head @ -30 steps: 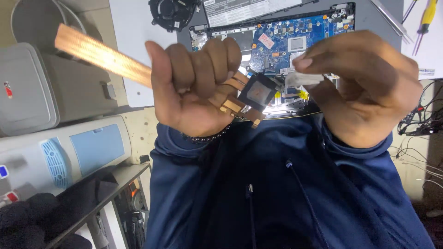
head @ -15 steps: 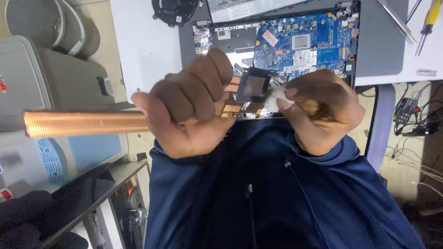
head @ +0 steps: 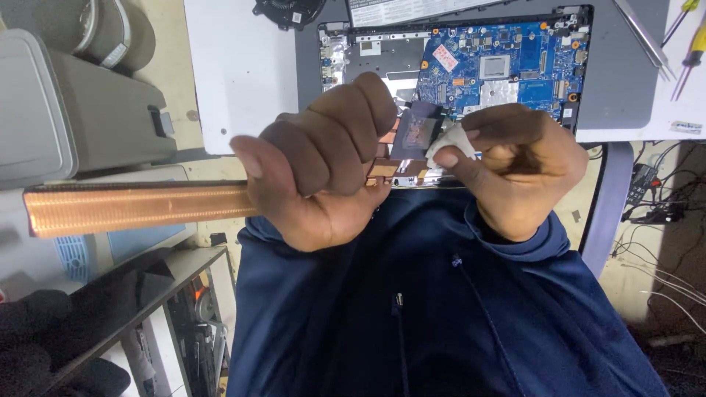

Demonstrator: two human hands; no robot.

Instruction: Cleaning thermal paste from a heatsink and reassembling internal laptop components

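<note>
Copper heat pipe [head: 140,208]: long flat copper bar with a dark contact plate [head: 416,134] at one end; held in the air in front of the open laptop [head: 618,81], plate end nearest it, bar running away to the left.
Left hand [head: 323,165]: grip closed in a fist round the pipe just beside the plate, thumb on top.
Right hand [head: 515,165]: grip pinched narrow on a small white wipe [head: 450,143], pressed against the plate's edge.
Blue circuit board [head: 507,62]: bare inside the laptop, beyond both hands.
Black fan [head: 290,11]: on the desk, past the laptop's left corner.
Screwdrivers [head: 687,40]: on the desk, right of the laptop.
Handling note: judged best to brace the pipe near the plate, wipe in light strokes, and avoid bending the thin copper.
</note>
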